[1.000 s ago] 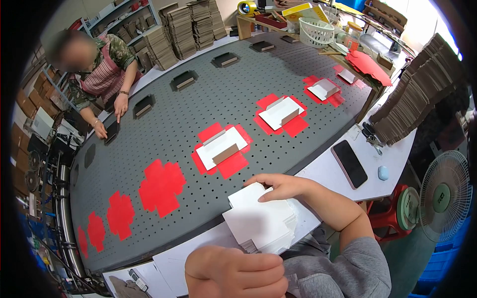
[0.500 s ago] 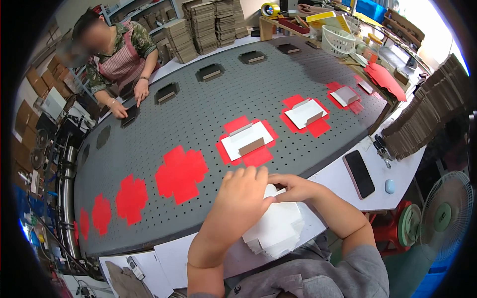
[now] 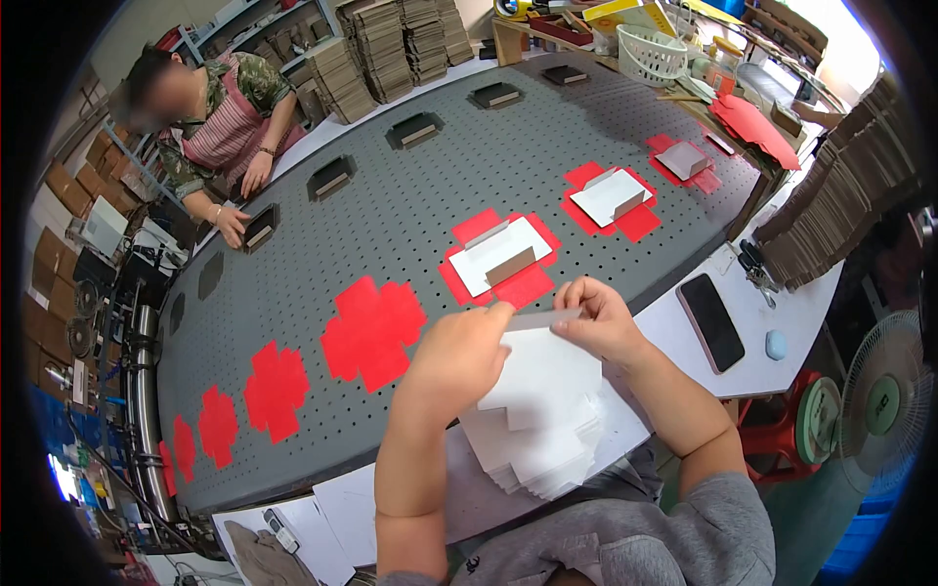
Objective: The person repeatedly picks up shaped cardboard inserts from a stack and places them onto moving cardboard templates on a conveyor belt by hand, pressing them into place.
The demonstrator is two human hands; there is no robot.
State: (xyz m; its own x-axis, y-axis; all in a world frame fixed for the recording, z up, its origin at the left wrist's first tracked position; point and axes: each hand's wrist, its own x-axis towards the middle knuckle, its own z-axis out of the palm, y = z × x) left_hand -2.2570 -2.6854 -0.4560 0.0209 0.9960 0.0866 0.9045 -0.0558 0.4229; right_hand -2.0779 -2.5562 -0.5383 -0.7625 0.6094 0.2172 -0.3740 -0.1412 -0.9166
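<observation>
A white cardboard box blank [image 3: 547, 369] is pinched at its upper edge between my left hand [image 3: 457, 356] and my right hand [image 3: 600, 320]. Along that edge a flap stands bent up, its grey side showing. Beneath the blank lies a stack of white blanks [image 3: 532, 454] on the white table edge close to my body. Just beyond my hands, a white blank with raised flaps [image 3: 500, 258] rests on a red cross-shaped sheet [image 3: 528, 289]. To the left a bare red sheet [image 3: 371, 332] lies flat on the perforated grey belt [image 3: 322, 244].
Across the belt a co-worker [image 3: 230, 127] touches a black tray-like piece [image 3: 259, 230]; several similar pieces line the far side. On the right are a phone [image 3: 710, 322], a light-blue case [image 3: 776, 344], a fan [image 3: 884, 400] and a tall cardboard stack [image 3: 831, 186].
The blank has come up off the stack, its flap now bent up between both my hands. Red sheets sit farther right in view. One of the co-worker's hands has drawn back from the black piece.
</observation>
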